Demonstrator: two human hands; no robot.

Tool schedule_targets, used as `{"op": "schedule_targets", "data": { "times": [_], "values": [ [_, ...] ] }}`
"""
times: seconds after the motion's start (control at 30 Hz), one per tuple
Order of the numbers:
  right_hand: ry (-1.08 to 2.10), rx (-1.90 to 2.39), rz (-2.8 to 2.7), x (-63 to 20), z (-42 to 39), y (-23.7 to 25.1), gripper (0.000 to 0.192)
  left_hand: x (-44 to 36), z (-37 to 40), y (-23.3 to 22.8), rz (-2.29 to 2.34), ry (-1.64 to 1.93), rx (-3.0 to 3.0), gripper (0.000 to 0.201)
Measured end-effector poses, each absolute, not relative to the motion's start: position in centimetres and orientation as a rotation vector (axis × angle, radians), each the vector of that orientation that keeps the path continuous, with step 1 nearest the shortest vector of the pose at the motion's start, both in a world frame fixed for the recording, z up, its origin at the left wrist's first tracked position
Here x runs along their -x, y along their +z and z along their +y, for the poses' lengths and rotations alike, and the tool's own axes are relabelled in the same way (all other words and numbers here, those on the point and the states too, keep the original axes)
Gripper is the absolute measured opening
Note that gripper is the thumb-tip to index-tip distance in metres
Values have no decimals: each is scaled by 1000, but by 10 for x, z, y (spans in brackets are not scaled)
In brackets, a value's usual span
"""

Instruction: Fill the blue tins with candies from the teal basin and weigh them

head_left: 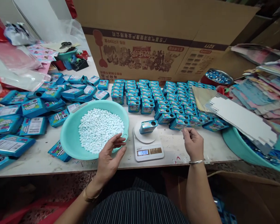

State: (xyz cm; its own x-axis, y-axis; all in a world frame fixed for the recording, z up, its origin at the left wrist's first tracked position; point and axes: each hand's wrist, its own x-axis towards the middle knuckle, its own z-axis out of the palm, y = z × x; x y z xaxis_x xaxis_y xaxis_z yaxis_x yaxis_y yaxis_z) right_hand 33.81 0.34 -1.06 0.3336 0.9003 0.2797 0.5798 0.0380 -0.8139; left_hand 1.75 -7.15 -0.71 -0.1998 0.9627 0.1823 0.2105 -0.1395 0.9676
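From the head camera we saw the left hand (109,158) at the near rim of the teal basin (71,130) of white tablets (100,128), fingers loosely curled, holding nothing visible. A small blue tin (148,126) lay on the scale (147,146) (its display lit). The right hand (193,143) hovered just beside the scale, fingertips pinched; whether they held anything, we could not tell.

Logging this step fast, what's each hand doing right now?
Left hand: open, cupped at the rim of the teal basin, holding nothing visible.
Right hand: fingertips pinched; contents cannot be told.
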Motion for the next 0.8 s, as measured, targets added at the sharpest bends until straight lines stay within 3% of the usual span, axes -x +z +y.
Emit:
{"op": "schedule_targets", "data": {
  "times": [0.27, 0.53, 0.7, 0.8],
  "values": [
    [242, 1651, -1630, -339, 26, 10, 34, -19, -64, -3, 1446, 1403, -1470, 45],
    [-172, 1532, -2227, -311, 81, 16, 31, -36, -38, 3, 1499, 1299, -1833, 52],
    [-326, 1597, -2618, -279, 123, 10, 32, -85, 4, 2, 1568, 889, -2217, 69],
    [-416, 1671, -2785, -265, 143, 1, 33, -105, 21, 0, 1730, 583, -2277, 58]
  ]
}}
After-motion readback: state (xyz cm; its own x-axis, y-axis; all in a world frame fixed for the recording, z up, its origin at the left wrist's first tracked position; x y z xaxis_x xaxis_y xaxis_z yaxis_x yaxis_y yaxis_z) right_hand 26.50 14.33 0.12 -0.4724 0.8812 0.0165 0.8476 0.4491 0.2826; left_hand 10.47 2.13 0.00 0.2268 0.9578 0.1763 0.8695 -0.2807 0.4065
